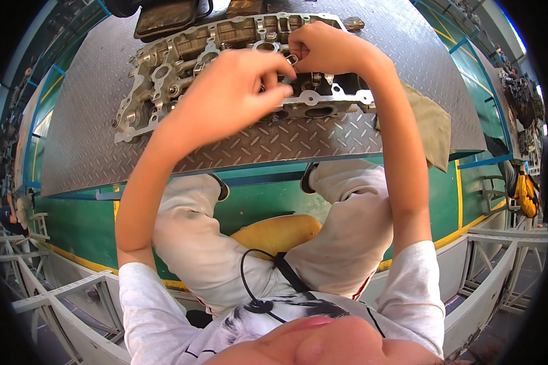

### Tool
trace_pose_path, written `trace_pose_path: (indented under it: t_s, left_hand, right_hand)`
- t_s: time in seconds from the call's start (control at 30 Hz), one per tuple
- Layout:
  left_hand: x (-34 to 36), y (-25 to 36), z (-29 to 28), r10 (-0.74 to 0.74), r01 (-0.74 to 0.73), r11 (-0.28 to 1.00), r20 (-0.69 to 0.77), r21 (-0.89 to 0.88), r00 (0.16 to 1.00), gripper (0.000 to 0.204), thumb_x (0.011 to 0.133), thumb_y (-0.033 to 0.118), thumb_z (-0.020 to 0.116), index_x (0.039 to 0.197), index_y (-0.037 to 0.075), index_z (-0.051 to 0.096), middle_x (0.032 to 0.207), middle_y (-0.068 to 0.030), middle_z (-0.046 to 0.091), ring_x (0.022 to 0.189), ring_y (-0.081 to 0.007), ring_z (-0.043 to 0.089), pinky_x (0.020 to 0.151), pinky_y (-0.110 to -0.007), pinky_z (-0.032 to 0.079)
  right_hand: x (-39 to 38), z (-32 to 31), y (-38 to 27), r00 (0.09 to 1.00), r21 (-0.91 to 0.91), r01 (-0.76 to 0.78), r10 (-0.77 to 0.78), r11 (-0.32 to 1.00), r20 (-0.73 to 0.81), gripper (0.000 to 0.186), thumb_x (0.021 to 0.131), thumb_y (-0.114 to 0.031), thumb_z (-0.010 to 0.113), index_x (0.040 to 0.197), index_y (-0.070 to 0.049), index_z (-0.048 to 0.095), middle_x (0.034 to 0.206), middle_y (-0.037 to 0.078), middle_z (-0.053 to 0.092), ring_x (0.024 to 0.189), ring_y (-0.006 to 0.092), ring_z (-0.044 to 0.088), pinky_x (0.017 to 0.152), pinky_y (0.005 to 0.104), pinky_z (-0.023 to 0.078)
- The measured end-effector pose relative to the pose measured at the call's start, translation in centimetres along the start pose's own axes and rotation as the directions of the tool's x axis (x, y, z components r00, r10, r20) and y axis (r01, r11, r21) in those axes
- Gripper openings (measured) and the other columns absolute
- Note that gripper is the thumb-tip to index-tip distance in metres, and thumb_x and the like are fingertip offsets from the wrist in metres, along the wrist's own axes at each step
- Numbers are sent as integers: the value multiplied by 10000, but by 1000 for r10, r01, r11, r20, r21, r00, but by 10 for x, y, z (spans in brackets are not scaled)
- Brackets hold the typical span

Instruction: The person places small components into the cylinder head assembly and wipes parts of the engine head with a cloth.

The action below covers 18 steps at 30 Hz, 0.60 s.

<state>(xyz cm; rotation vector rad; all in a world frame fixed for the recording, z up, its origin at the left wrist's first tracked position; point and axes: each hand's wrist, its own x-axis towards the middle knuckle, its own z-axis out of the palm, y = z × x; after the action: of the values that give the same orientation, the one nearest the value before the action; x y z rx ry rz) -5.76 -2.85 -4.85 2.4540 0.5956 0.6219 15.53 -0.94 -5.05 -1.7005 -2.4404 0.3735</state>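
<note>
A metal engine cylinder head (161, 72) lies across the tabletop in front of me, with round bores and cast ribs along it. My right hand (329, 50) is over its right half, fingers pinched on a small shiny metal piece (293, 59); its exact kind is too small to make out. Close beside it, my left hand (234, 85) hovers over the middle of the cylinder head. Its thumb and fingers are bent but apart, slightly blurred, with nothing visible between them. Both hands hide part of the casting.
The cylinder head rests on a diamond-plate metal table (237, 149). An olive cloth (426, 121) hangs over the table's near right edge. At the far side sit a dark oily tray (164, 18) and a brown block (245, 7). A yellow stool seat (277, 233) shows between my legs.
</note>
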Motion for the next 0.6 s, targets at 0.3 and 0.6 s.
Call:
trace_pose_path:
  t_s: [0.3, 0.6]
  left_hand:
    - [48, -40, 39, 103, 22, 820, -186, 572, 977, 254, 717, 199, 683, 878, 32, 577, 866, -114, 584, 852, -311, 584, 736, -406, 476]
    - [61, -43, 30, -19, 87, 843, -133, 531, 991, 240, 674, 219, 680, 769, 11, 603, 802, -146, 609, 830, -325, 601, 710, -414, 485]
  right_hand:
    - [-1, 7, 4, 983, -21, 109, -111, 994, -145, 165, 687, -109, 648, 743, 23, 566, 635, 134, 554, 592, 256, 504, 589, 338, 430]
    - [-17, 2, 4, 997, -14, -56, 57, 998, 58, 236, 646, -91, 701, 862, -25, 633, 622, 56, 495, 598, 175, 491, 572, 320, 414]
